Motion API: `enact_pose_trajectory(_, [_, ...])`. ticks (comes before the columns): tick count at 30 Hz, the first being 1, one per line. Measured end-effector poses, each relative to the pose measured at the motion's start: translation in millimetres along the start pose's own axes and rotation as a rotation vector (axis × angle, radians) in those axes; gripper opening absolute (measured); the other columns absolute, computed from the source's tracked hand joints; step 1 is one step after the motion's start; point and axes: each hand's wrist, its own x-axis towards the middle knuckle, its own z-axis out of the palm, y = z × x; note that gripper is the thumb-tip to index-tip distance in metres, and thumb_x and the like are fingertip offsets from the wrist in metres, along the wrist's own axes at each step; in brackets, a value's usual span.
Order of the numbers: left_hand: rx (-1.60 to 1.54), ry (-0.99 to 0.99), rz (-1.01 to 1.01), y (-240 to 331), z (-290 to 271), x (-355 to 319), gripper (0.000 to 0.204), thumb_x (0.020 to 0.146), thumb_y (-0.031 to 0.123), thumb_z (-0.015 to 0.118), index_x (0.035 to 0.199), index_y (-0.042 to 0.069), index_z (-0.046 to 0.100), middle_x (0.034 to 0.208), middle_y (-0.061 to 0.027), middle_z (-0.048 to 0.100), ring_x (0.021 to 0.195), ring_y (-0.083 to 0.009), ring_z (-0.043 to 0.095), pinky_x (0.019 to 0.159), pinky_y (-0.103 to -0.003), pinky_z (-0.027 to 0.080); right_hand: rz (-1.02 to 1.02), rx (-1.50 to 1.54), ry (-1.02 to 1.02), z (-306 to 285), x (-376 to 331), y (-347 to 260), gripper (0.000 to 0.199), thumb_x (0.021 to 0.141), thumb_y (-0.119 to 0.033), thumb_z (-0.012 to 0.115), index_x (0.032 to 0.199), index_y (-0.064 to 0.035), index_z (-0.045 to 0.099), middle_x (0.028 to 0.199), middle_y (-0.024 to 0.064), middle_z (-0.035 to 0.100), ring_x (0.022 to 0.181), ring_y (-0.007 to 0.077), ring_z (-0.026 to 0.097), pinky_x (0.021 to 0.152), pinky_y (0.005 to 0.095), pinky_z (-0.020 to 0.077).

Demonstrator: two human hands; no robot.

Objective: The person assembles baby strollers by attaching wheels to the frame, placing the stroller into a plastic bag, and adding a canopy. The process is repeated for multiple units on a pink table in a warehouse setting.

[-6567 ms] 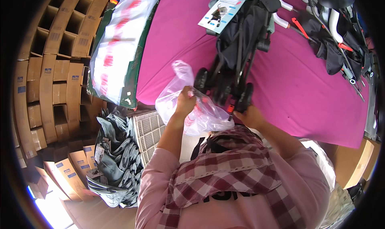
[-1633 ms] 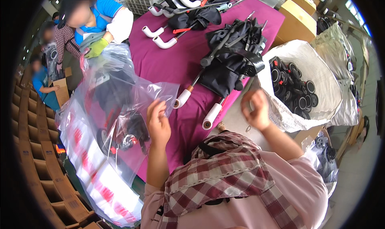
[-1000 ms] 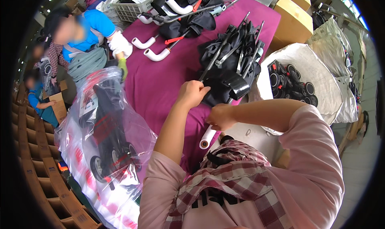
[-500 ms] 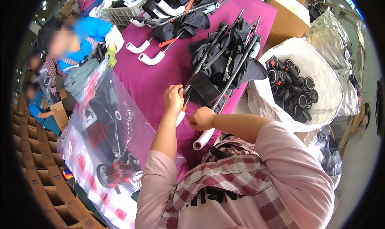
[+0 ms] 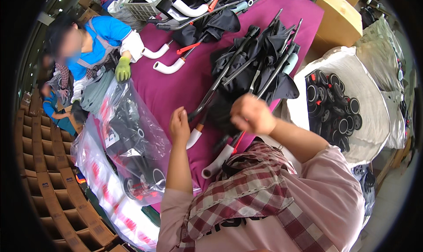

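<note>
A folded stroller frame with black fabric, dark tubes and white curved handles lies on the purple-covered table in front of me. My left hand is beside its left tube, just above one white handle; its fingers are curled together, and what they hold, if anything, is hidden. Over the frame's lower right part is my right hand, smeared by motion, so its grip does not show. A red strip shows below it, close to the other white handle.
More folded stroller frames lie at the far side. To the left, clear plastic covers a wheeled stroller. A white sack of black wheels stands right. A co-worker's gloved hand rests near the table's left edge. Cardboard boxes stand behind.
My right hand has risen away from the right white handle. My left hand has shifted off the tube to its left. A red strip now shows by the right handle.
</note>
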Motion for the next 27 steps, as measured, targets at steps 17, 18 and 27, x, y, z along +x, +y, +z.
enact_pose_trajectory(17, [0.214,-0.546,-0.746,-5.1,30.8,-150.3,0.034,0.096,0.004,0.054,0.130,0.003,0.055,0.093,-0.0112,0.069,0.087,-0.0280,0.066,0.068,-0.040,0.053,1.603,-0.002,-0.127,-177.2,-171.4,447.7,0.026,0.089,-0.026,0.065,0.091,-0.0009,0.074,0.080,0.0100,0.073,0.076,0.0207,0.070,0.075,0.0337,0.0525])
enact_pose_trajectory(18, [0.048,-0.471,-0.872,-1.3,35.9,-132.1,0.035,0.096,0.004,0.055,0.130,0.003,0.055,0.094,-0.0105,0.069,0.087,-0.0270,0.066,0.068,-0.040,0.053,1.628,0.013,-0.140,-177.2,-170.8,448.3,0.028,0.090,-0.025,0.063,0.089,0.0014,0.073,0.080,0.0094,0.073,0.076,0.0202,0.070,0.072,0.0331,0.0519])
enact_pose_trajectory(27, [-0.540,0.107,-0.963,-126.1,-7.1,-42.4,0.040,0.092,0.029,0.069,0.125,0.007,0.063,0.121,-0.0050,0.064,0.102,-0.0159,0.062,0.084,-0.033,0.054,1.627,-0.250,-0.352,-171.9,-192.1,371.8,0.038,0.098,-0.036,0.049,0.100,-0.0078,0.074,0.092,0.0164,0.073,0.088,0.0319,0.071,0.081,0.0413,0.0533])
